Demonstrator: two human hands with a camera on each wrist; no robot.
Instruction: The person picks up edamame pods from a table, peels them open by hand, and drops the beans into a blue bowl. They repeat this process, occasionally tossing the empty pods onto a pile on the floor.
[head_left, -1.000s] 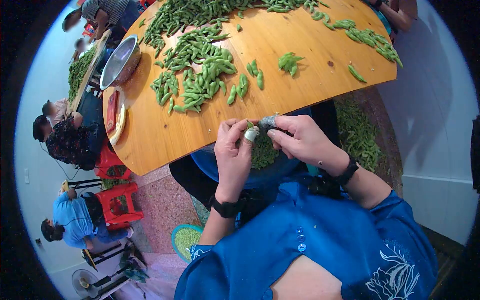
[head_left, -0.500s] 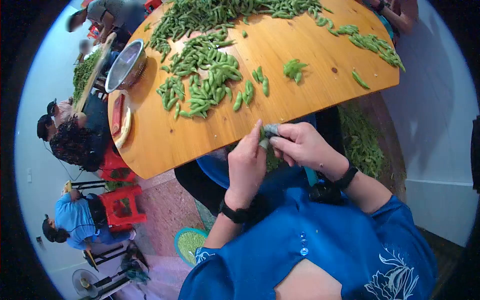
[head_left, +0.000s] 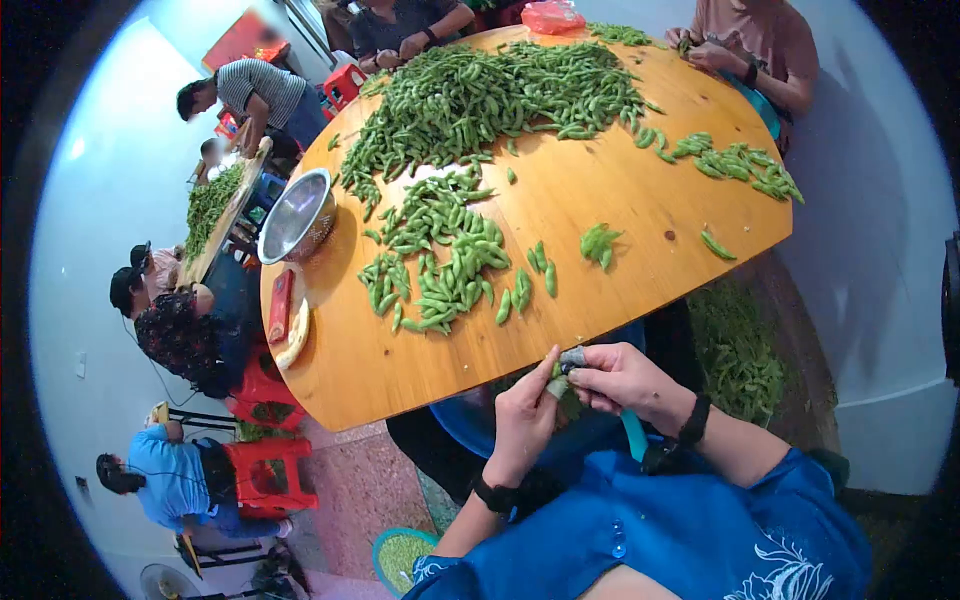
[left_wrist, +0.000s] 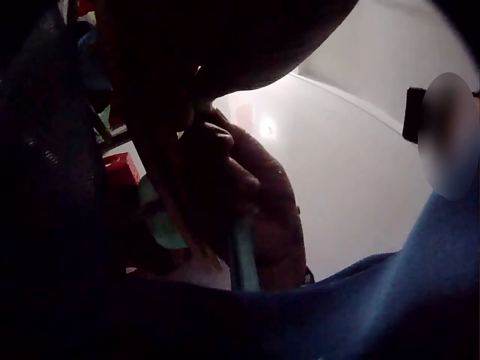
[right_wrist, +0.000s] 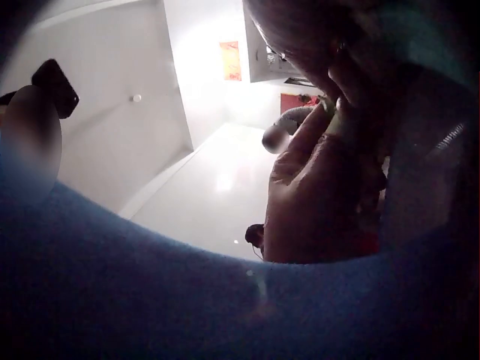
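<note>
Both hands meet just off the near edge of the wooden table (head_left: 450, 365), above a blue tub (head_left: 465, 425). The left hand (head_left: 525, 415) pinches a small green pod (head_left: 557, 371) between thumb and forefinger. Grey wrapping covers the thumb tip of the right hand (head_left: 635, 382), whose fingers are bent in against the same pod. In the right wrist view, a bit of green (right_wrist: 328, 105) shows at the fingertips of the left hand (right_wrist: 315, 187). The left wrist view is dark, with the right hand (left_wrist: 262, 187) in outline.
A large heap of green pods (head_left: 480, 100) covers the table's far side, with smaller clusters nearer. A metal colander (head_left: 298, 218), a red object (head_left: 281, 307) and a pale curved strip (head_left: 296, 335) lie at the left. People sit around; red stools (head_left: 270, 475) stand at the left.
The head view has tilted up, so the table and hands appear lower and more of the far side shows. The hands have come closer together around the pod.
</note>
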